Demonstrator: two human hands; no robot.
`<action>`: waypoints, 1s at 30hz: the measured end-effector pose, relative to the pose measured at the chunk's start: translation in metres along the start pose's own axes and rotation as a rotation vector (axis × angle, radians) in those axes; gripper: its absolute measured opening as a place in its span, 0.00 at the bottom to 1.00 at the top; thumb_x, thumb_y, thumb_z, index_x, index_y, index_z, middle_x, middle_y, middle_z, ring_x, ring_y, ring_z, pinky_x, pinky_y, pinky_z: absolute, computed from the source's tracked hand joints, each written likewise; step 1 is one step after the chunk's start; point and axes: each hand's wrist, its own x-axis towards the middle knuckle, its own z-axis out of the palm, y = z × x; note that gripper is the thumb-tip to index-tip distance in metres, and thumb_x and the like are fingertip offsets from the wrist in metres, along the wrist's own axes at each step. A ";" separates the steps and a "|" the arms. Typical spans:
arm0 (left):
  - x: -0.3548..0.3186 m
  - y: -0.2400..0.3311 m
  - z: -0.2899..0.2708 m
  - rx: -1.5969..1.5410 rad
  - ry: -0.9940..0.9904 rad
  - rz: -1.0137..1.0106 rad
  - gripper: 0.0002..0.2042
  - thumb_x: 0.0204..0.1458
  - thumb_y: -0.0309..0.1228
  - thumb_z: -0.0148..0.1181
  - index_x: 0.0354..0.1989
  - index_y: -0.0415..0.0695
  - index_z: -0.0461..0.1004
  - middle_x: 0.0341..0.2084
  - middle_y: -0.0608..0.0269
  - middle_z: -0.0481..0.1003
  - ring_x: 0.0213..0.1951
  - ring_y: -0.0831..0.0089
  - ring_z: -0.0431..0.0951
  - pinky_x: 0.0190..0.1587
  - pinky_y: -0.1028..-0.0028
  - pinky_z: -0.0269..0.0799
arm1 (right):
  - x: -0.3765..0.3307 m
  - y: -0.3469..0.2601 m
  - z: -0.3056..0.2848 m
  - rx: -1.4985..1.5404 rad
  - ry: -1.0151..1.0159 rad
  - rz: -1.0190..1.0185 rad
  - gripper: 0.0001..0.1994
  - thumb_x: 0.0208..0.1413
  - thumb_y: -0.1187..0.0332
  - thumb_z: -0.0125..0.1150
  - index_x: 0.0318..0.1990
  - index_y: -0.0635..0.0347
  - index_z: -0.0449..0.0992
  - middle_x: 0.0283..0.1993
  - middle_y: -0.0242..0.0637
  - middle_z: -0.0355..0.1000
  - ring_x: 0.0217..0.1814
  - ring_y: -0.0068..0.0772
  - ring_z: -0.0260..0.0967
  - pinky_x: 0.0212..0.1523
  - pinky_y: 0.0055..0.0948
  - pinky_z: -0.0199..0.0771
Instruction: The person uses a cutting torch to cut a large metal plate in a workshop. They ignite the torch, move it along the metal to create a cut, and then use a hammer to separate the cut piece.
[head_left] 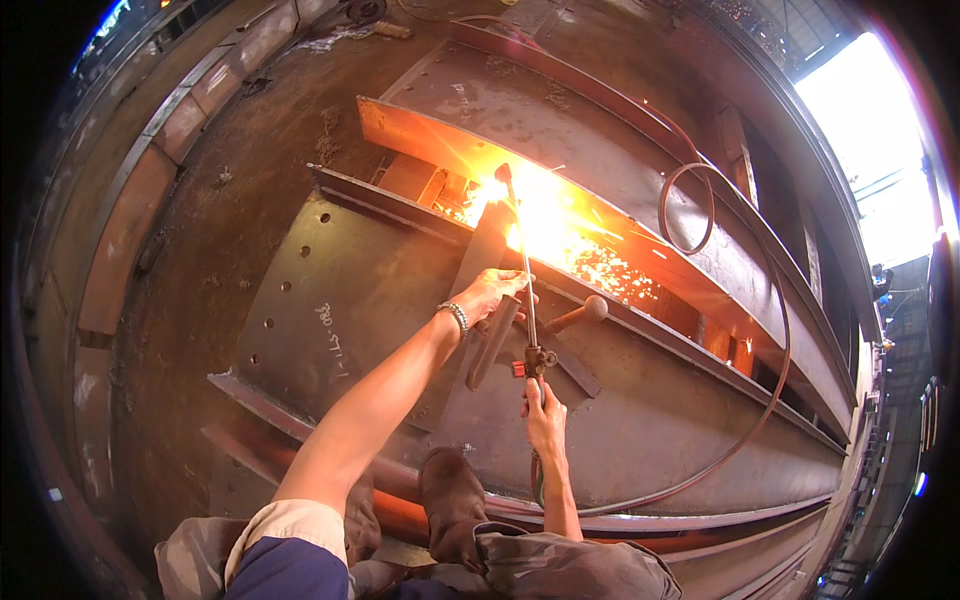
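A long cutting torch (529, 315) points away from me, its tip in a bright flame with flying sparks. My right hand (546, 420) is closed around its handle, just behind the brass valves (540, 361). Farther up, my left hand (495, 296), with a beaded bracelet at the wrist, has its fingers closed on the torch tube. The glare lies between two upright steel flanges and hides the spot being heated. Beneath my left hand lies a dark elongated piece (490, 350). Next to the tube, a wooden handle with a rounded end (590, 310) rests on the steel.
Large steel beams (660, 430) stretch across the view, one plate with a row of holes at the left. A hose (780, 370) curves along the right and loops over the far beam. My boot (452, 490) stands close to the near flange. Brown floor (215, 230) lies at the left.
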 end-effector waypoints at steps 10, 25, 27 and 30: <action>-0.004 0.004 0.006 -0.047 0.055 0.002 0.14 0.66 0.40 0.60 0.50 0.43 0.78 0.36 0.56 0.83 0.33 0.69 0.85 0.31 0.69 0.85 | 0.000 0.002 0.000 0.029 -0.008 0.016 0.29 0.68 0.40 0.51 0.34 0.61 0.75 0.19 0.33 0.68 0.22 0.26 0.66 0.28 0.34 0.67; 0.001 0.003 0.005 0.000 0.038 -0.005 0.17 0.66 0.42 0.59 0.53 0.42 0.77 0.38 0.55 0.83 0.35 0.68 0.85 0.33 0.68 0.85 | -0.004 -0.003 -0.002 0.037 -0.007 0.041 0.28 0.68 0.41 0.52 0.34 0.61 0.75 0.19 0.33 0.68 0.22 0.26 0.66 0.28 0.33 0.67; 0.000 0.004 0.005 0.039 0.022 -0.032 0.19 0.67 0.44 0.57 0.58 0.44 0.75 0.41 0.56 0.83 0.37 0.68 0.85 0.38 0.69 0.84 | -0.004 -0.003 -0.002 0.034 -0.004 0.061 0.28 0.68 0.40 0.52 0.34 0.61 0.75 0.19 0.33 0.68 0.22 0.26 0.66 0.27 0.33 0.67; -0.003 0.007 0.004 0.049 -0.027 -0.048 0.22 0.68 0.47 0.54 0.62 0.46 0.73 0.45 0.59 0.83 0.39 0.68 0.85 0.42 0.71 0.84 | -0.004 -0.001 -0.002 0.025 -0.006 0.069 0.29 0.67 0.40 0.52 0.34 0.62 0.75 0.19 0.33 0.69 0.22 0.26 0.67 0.27 0.33 0.67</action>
